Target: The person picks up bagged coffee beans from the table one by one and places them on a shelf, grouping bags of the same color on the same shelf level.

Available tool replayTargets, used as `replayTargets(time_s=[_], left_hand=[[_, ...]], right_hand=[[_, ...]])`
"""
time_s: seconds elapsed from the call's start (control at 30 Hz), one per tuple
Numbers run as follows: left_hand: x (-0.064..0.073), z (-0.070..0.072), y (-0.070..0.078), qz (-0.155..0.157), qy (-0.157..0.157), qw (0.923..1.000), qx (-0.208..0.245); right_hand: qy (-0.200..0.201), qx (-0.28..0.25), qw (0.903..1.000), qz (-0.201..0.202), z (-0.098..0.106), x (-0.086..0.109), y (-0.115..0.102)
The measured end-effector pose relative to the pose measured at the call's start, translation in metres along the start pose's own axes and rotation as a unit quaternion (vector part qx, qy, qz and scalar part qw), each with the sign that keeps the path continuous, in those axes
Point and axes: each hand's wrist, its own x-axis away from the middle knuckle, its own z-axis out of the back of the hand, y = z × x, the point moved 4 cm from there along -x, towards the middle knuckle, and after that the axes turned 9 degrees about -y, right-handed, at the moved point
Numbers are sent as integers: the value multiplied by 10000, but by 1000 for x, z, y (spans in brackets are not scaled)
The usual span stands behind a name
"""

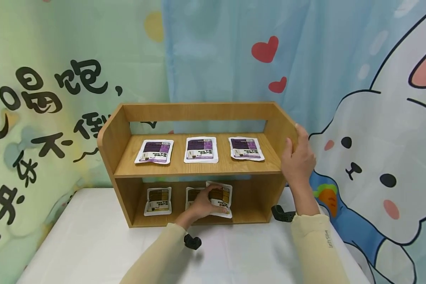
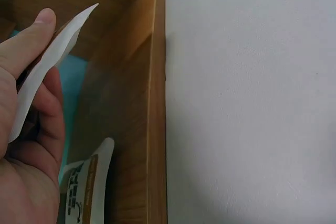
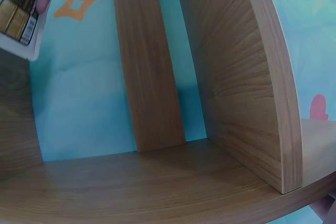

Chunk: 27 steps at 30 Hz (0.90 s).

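My left hand [image 1: 206,202] pinches a white pouch with a brown label [image 1: 226,199] between thumb and fingers, inside the lower level of a wooden two-tier shelf [image 1: 198,173]. In the left wrist view this pouch [image 2: 50,66] is seen nearly edge-on and tilted. Partly behind the left hand stands another brown-labelled pouch [image 1: 191,195], and a third brown-labelled pouch [image 1: 157,202] is farther left. My right hand [image 1: 299,157] grips the shelf's right side panel, thumb on the inner side. In the right wrist view only a bit of the held pouch [image 3: 18,17] shows.
Three purple-labelled pouches lie in a row on the upper tier: left pouch [image 1: 154,152], middle pouch [image 1: 200,150], right pouch [image 1: 246,148]. The shelf stands on a white-covered table [image 1: 234,252]. Behind it hangs a printed curtain [image 1: 216,59].
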Motion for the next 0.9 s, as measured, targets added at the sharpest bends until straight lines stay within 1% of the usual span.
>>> replayTargets(time_s=[0.1, 0.17, 0.23, 0.33, 0.43, 0.57, 0.67, 0.77, 0.9], left_hand=[[-10, -5, 1, -37, -36, 9999, 130], [-18, -8, 2, -72, -19, 9994, 337], [-24, -13, 2, -10, -55, 9991, 421], [-29, -21, 3, 84, -192, 9986, 482], [-34, -27, 5, 173, -193, 9992, 297], [-44, -35, 9, 388, -39, 9992, 61], [-50, -44, 11, 517, -82, 9986, -40], [-53, -50, 11, 555, -134, 9984, 9], [-59, -53, 10, 537, 5, 9985, 104]], right_hand=[[94, -7, 9999, 43, 2, -3, -1], [62, -33, 10000, 32, 3, -5, -2], [45, -50, 10000, 31, 2, -3, -1], [58, -60, 10000, 19, 0, 1, 1], [128, -44, 9999, 66, 0, 2, 1], [179, -23, 9998, 14, 1, 1, 1], [217, -28, 9997, -65, 2, 3, 4], [172, -28, 9998, -44, 2, 6, 5], [138, -64, 9998, 96, -1, 3, 2]])
